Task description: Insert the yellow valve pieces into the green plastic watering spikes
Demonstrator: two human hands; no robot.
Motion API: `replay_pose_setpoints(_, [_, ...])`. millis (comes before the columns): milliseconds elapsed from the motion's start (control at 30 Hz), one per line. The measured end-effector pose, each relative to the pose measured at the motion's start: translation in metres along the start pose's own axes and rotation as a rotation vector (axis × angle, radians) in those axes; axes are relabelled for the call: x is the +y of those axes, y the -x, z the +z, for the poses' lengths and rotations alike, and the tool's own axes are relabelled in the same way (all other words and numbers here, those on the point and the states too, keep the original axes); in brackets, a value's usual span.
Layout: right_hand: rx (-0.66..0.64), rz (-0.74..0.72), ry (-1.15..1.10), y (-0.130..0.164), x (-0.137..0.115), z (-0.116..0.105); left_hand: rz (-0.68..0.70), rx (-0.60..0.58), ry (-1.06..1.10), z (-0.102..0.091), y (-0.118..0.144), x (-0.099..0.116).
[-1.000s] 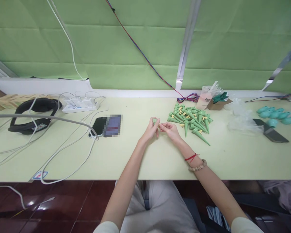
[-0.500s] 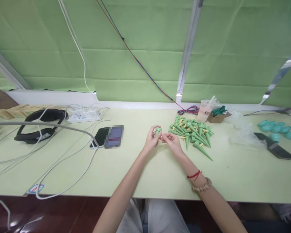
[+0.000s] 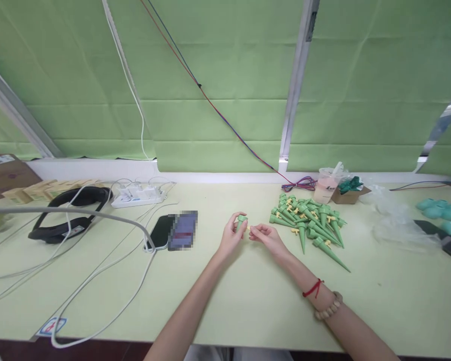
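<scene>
In my left hand [image 3: 231,236] is a green plant watering spike [image 3: 242,219], its capped top showing above the closed fingers and the rest hidden by the hand. A small yellow valve piece [image 3: 248,228] shows in the narrow gap between my two hands. My right hand [image 3: 266,237] is closed in a pinch right beside it; what lies between the fingertips is too small to make out. To the right of my hands lies a heap of green watering spikes [image 3: 304,215] with yellow valves, pointing in various directions.
Left of my hands lie a phone [image 3: 161,231], a pixelated flat object [image 3: 183,230], a black headset [image 3: 75,213], a power strip [image 3: 137,194] and loose white cables [image 3: 108,316]. Behind the heap stand a drink cup [image 3: 325,185] and a small box [image 3: 348,195]. Plastic bags [image 3: 394,220] and teal bulbs [image 3: 441,208] are at right.
The whole scene sits lower in the view as the head has tilted up. My right hand has drawn slightly away from the left, and the yellow piece shows between them.
</scene>
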State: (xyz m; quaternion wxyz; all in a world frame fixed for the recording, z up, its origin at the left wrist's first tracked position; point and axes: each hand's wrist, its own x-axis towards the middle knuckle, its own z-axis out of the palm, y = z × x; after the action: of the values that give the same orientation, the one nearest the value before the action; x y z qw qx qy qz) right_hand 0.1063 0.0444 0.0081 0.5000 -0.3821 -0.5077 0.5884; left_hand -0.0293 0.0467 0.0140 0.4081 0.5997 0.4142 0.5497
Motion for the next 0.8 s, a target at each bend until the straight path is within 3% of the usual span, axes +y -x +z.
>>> replay_pose_setpoints(133, [-0.066,0.061,-0.053,0.001,0.0,0.001,0.031,-0.023,-0.021,0.002,0.002,0.003])
replay_pose_setpoints(333, [-0.035,-0.005,-0.026,0.005,0.0,-0.002,-0.008,-0.051,0.02,0.008,0.004,0.004])
replay_pose_setpoints(533, [0.045,-0.28,0.239,0.008,0.005,-0.01,-0.066,0.002,0.02,0.015,0.006,0.001])
replay_pose_setpoints(667, [0.011,-0.191,0.188,0.007,0.004,-0.013,-0.065,0.006,0.018,0.017,0.007,0.002])
replay_pose_setpoints(800, [0.059,-0.236,0.199,0.006,0.005,-0.014,-0.068,0.019,0.011,0.019,0.007,0.001])
